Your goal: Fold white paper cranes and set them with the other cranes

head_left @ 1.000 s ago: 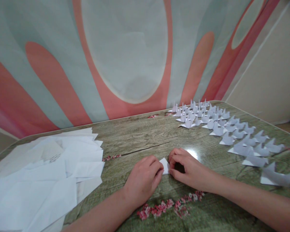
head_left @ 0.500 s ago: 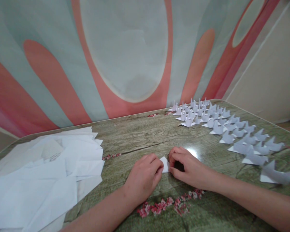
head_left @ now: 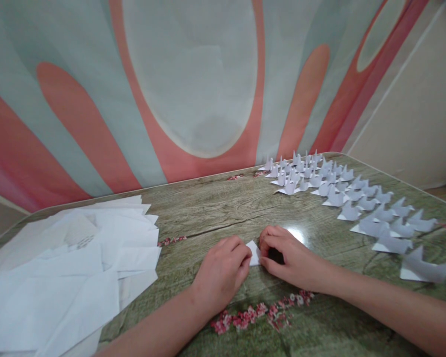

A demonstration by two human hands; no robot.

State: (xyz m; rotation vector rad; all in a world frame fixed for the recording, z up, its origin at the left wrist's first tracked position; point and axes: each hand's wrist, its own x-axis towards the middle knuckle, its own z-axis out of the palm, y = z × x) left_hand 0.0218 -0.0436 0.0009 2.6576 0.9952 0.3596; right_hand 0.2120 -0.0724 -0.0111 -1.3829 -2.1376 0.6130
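A small folded piece of white paper lies at the middle of the table, between my two hands and partly covered by them. My left hand has its fingers curled together on the paper's left side. On the right side, my right hand pinches the paper's edge between thumb and fingertips, the fingers bent into a ring. Fingers hide most of the paper's outline, so its exact folded shape does not show.
Several folded white paper birds stand in rows along the table's right side. A spread pile of white paper sheets covers the left side. The wood-patterned table carries printed pink flowers and meets a painted wall at the back.
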